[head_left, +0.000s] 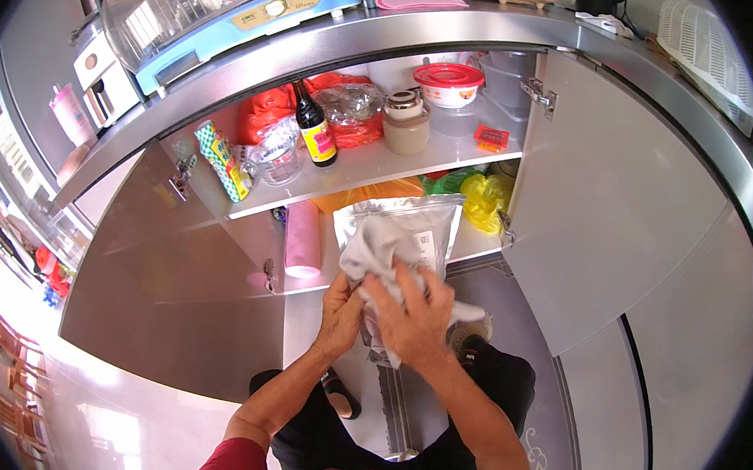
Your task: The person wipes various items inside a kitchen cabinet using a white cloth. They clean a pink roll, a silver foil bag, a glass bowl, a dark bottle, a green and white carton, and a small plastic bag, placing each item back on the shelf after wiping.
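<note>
We clasp the silver pouch (444, 215) in our left hand (341, 315), lengthwise ahead; our right hand (413, 314) spreads across the white cloth (379, 242).

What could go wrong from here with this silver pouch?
The silver pouch could slip: the left hand seems to hold its side while the right hand is on a pale cloth against it. The dark bottle stands near the front of the upper shelf, so a bump might tip it. The upright pink roll below might topple if brushed.
</note>
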A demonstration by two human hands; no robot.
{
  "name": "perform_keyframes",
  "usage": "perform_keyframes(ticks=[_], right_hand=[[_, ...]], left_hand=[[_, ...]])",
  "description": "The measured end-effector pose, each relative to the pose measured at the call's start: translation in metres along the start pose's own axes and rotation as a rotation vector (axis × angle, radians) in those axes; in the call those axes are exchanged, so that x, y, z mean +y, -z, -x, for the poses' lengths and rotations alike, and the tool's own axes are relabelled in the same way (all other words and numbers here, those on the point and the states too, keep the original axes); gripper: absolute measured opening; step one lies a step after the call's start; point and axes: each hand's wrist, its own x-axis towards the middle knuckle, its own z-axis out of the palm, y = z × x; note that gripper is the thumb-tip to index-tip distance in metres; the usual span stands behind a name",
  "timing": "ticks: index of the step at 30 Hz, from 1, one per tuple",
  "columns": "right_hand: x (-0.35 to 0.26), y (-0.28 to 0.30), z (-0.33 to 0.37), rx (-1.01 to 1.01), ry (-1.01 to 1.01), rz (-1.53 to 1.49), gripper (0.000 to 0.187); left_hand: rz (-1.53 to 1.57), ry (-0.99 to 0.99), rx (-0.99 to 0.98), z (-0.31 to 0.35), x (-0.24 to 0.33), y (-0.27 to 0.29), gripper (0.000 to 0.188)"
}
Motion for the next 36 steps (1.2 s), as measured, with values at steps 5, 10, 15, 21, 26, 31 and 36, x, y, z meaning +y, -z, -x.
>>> perform_keyframes(ticks=[5,10,15,21,26,31,36], right_hand=[[0.042,0.003,-0.014,0.022,-0.313,0.024,0.042],[0.04,0.005,-0.004,-0.057,-0.358,-0.102,0.044],[-0.021,0.013,0.009,-0.277,0.158,-0.215,0.042],[0.006,-0.006,-0.003,-0.105,0.01,-0.05,0.042],[0.032,-0.01,0.004,-0.081,-0.257,0.069,0.045],[0.048,-0.016,0.012,-0.018,-0.611,-0.195,0.047],[-0.012,-0.004,0.018,-0.15,-0.136,-0.13,0.046]], left_hand=[[-0.02,0.036,-0.023,0.013,-0.015,-0.004,0.026],[0.009,0.076,-0.04,0.02,-0.03,-0.003,0.026],[-0.831,-0.353,-0.043,0.025,-0.056,0.016,0.026],[-0.099,0.147,-0.104,0.034,-0.042,0.007,0.023],[0.041,0.121,0.038,0.029,-0.029,-0.006,0.021],[0.096,0.11,0.101,0.022,-0.02,-0.006,0.022],[0.195,0.033,0.23,0.015,-0.025,0.004,0.026]])
